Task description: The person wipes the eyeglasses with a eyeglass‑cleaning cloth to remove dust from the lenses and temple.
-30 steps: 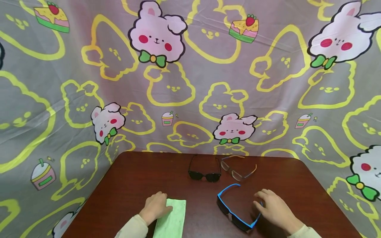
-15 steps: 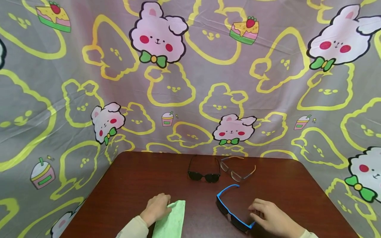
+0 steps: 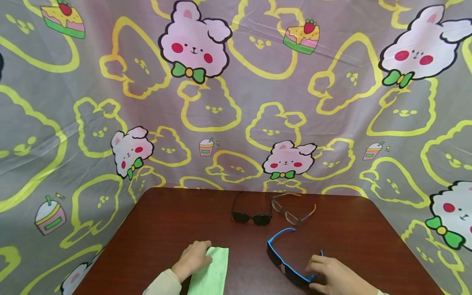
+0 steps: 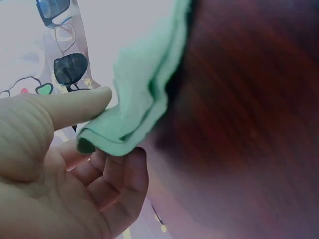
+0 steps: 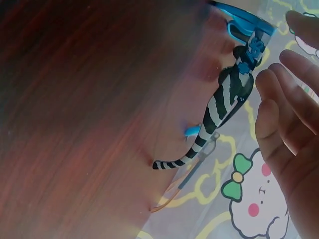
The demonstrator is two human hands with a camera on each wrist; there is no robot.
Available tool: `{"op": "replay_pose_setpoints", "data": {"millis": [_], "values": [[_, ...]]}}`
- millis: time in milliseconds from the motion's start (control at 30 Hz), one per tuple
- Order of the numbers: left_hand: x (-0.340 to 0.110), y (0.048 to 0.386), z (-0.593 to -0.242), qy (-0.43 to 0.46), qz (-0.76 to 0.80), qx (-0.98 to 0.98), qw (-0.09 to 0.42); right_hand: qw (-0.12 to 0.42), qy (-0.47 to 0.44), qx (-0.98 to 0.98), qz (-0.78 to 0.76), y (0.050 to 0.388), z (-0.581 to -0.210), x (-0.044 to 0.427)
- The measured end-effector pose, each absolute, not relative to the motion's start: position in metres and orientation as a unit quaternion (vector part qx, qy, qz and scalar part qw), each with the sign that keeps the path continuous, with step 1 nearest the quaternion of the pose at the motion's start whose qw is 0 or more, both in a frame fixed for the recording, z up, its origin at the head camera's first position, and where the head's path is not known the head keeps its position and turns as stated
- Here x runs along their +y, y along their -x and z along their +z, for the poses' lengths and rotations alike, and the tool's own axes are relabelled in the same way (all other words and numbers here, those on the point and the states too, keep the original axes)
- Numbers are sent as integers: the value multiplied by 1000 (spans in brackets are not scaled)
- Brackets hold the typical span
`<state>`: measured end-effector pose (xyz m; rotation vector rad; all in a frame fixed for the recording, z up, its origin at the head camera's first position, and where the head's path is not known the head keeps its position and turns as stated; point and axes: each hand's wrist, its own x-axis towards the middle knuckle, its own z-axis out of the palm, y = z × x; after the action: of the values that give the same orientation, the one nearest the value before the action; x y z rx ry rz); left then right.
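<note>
My left hand pinches the near-left part of a folded light green cloth. In the left wrist view the thumb lies on top of the cloth, with curled fingers under its edge. Blue-framed sunglasses with dark lenses lie unfolded on the table, right of the cloth. Beside their near right corner is my right hand, fingers loosely bent. The right wrist view shows the sunglasses' black-and-white striped temple, with the right hand's fingers apart from it.
Black sunglasses and thin-framed clear glasses lie unfolded farther back on the dark red-brown table. A patterned cartoon curtain surrounds the table's back and sides.
My right hand has moved left and nearer to me, around the near right corner of the blue sunglasses. The left hand has shifted slightly, still at the cloth, whose edge lifted briefly.
</note>
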<state>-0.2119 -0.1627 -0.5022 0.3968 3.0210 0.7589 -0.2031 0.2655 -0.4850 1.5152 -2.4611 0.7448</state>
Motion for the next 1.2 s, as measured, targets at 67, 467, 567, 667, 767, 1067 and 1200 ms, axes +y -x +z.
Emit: {"op": "replay_pose_setpoints", "data": {"millis": [67,467,567,667,767,1067,1200], "values": [[-163,212,-501,-125,262,957,19,110,-521,-816,225,204,-487,264],[-162,211,-501,-150,343,927,19,214,-554,-791,148,206,-500,258],[-161,211,-502,-153,348,925,4,221,-559,-786,142,206,-502,257],[-160,211,-502,-156,360,920,3,226,-560,-785,139,207,-502,256],[-159,209,-501,-163,371,914,12,235,-558,-785,130,206,-503,256],[-157,207,-496,-171,359,917,41,243,-550,-792,104,207,-505,255],[-157,207,-497,-179,371,910,44,251,-541,-797,100,206,-506,255]]}}
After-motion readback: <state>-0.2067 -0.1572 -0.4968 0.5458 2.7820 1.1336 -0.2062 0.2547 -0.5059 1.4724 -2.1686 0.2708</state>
